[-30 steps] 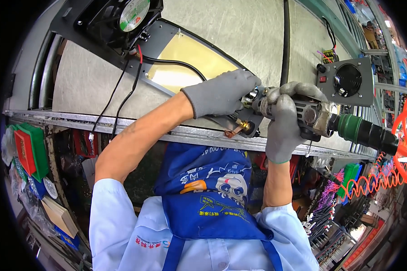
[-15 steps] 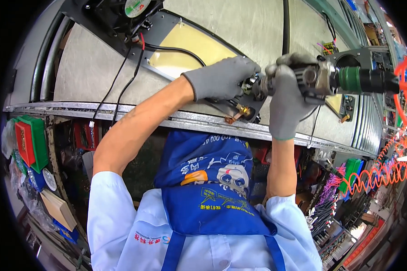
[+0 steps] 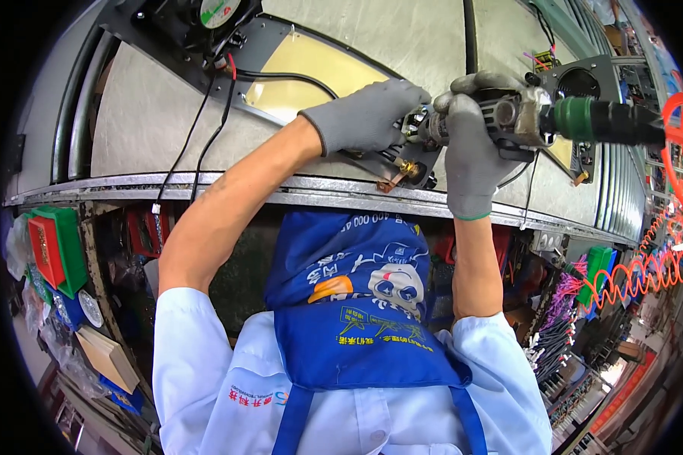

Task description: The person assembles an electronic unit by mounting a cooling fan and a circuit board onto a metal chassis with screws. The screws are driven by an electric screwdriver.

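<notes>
A: Where's the power tool [image 3: 539,119]?

B: Above the worktop [image 3: 152,133], right of centre, lying nearly level. Its green collar [image 3: 573,119] and black end [image 3: 622,123] point to the right, and its narrow nose points left.

A: And the right hand [image 3: 474,148]?

B: Gloved in grey, its grip closed around the tool's grey body, thumb on the near side and fingers curled over the top.

A: What about the left hand [image 3: 376,117]?

B: It's gloved too, fingers bent, right beside the tool's nose. Small metal parts [image 3: 415,121] show between the two. The back of the hand hides the rest, so I can't tell how far that grip is open or whether it holds anything.

A: What lies near it?

B: A brass fitting [image 3: 411,168] just below, toward the worktop's front edge, with a copper-coloured piece [image 3: 388,185] next to it. Up and left there's a dark grey panel [image 3: 263,38] bearing a yellow sheet [image 3: 311,64]. A black cable [image 3: 281,75] crosses it toward the left hand.

A: Anything farther off?

B: A black fan [image 3: 239,19] at upper left, and an orange coiled hose [image 3: 645,284] at the right.
</notes>
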### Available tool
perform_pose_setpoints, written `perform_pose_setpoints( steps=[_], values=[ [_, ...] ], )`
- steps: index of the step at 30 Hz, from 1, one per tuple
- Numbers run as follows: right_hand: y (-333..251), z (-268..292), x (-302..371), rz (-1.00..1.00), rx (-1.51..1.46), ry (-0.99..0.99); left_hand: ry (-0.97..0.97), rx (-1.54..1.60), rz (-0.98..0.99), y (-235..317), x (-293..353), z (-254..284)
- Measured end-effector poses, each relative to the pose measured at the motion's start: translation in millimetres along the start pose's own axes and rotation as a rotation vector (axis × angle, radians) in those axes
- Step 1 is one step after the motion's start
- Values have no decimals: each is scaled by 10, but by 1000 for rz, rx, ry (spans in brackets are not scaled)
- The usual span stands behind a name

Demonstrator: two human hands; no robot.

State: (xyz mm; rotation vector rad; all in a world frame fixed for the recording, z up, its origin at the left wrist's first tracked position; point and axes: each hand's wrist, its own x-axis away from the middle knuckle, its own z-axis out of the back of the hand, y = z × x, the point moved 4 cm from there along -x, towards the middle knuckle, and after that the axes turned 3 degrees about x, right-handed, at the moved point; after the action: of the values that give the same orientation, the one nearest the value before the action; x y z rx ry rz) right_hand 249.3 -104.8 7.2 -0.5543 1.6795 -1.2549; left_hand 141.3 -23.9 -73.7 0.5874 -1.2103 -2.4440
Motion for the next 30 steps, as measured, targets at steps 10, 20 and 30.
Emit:
perform_pose_setpoints(
  steps=[10,20,30],
  values=[
    [-500,78,42,-36,-163,23,-48,-81,23,5,53,-1],
    [-289,124,118,8,-99,-40,-27,-69,24,-37,38,19],
    [-119,55,102,-71,32,7,6,3,1,-64,51,5]
  ],
)
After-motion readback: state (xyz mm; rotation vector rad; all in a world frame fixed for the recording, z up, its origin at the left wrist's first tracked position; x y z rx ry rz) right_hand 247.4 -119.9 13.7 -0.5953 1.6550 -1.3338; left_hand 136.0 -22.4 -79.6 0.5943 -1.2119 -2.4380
